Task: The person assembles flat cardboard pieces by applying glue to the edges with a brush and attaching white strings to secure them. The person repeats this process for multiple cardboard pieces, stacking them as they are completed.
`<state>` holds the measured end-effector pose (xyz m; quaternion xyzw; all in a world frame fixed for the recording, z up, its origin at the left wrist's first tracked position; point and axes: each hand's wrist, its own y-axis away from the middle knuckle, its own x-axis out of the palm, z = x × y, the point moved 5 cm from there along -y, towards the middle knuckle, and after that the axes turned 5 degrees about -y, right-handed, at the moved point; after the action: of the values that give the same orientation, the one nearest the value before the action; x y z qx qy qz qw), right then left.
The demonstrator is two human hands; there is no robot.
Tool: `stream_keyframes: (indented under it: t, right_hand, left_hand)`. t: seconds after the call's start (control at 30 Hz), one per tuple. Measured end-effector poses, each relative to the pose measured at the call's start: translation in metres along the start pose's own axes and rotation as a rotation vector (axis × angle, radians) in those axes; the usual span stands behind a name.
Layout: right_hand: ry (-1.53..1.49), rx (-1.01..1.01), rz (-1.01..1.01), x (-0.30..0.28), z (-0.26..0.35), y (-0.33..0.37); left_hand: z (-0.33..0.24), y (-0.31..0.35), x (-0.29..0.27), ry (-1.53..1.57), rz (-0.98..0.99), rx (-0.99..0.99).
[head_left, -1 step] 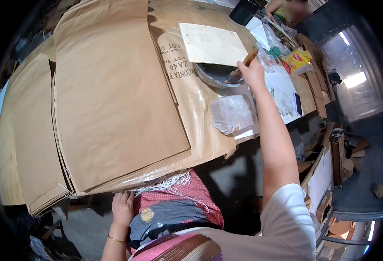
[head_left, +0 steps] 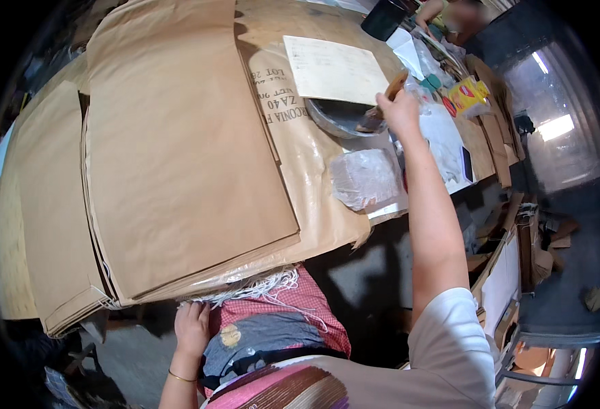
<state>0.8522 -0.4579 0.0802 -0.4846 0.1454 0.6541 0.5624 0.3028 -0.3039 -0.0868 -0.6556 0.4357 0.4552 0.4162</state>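
Note:
My right hand (head_left: 400, 114) is closed around the wooden handle of a brush (head_left: 397, 83) at the far right of the table. Its dark bristle end dips inside the rim of a round metal bowl (head_left: 337, 125). A pale written-on board (head_left: 337, 68) lies over the far part of the bowl and hides some of it. Down at the table's near edge, my left hand (head_left: 191, 328) rests by my lap, beside a bundle of white strings (head_left: 273, 281). Its fingertips are hidden, so its grip does not show.
Large stacks of brown paper sheets (head_left: 177, 150) fill the table's left and middle. A clear plastic-wrapped bundle (head_left: 365, 178) sits just in front of the bowl. Rightward are a phone (head_left: 466, 163) and a yellow packet (head_left: 469, 93). A dark container (head_left: 384, 19) stands farther back, near another person.
My right hand has shifted slightly to the right with the brush, whose bristle end stays at the bowl. My left hand has not visibly moved.

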Motion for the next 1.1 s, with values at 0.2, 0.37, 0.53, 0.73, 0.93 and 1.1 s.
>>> stream_keyframes:
  t: [0.2, 0.37, 0.53, 0.73, 0.93, 1.1]
  right_hand:
    - [-0.552, -0.074, -0.088, -0.032, 0.083, 0.062]
    - [-0.977, -0.156, 0.337, -0.002, 0.174, 0.235]
    - [-0.849, -0.745, 0.667, 0.051, 0.273, 0.298]
    - [-0.653, -0.905, 0.682, 0.077, 0.314, 0.308]
    - [-0.75, -0.811, 0.712, 0.072, 0.319, 0.312]
    - [-0.67, -0.51, 0.731, 0.089, 0.288, 0.301]
  left_hand:
    - [-0.003, 0.014, -0.035, 0.274, -0.058, -0.124]
    - [0.012, 0.018, -0.047, 0.497, -0.055, -0.204]
    - [0.024, 0.029, -0.088, 0.701, 0.018, -0.492]
    - [0.047, -0.007, -0.099, -0.212, -0.064, -0.284]
    - [0.053, -0.011, -0.083, -0.25, -0.005, -0.307]
    - [0.054, -0.015, -0.08, -0.269, 0.015, -0.299]
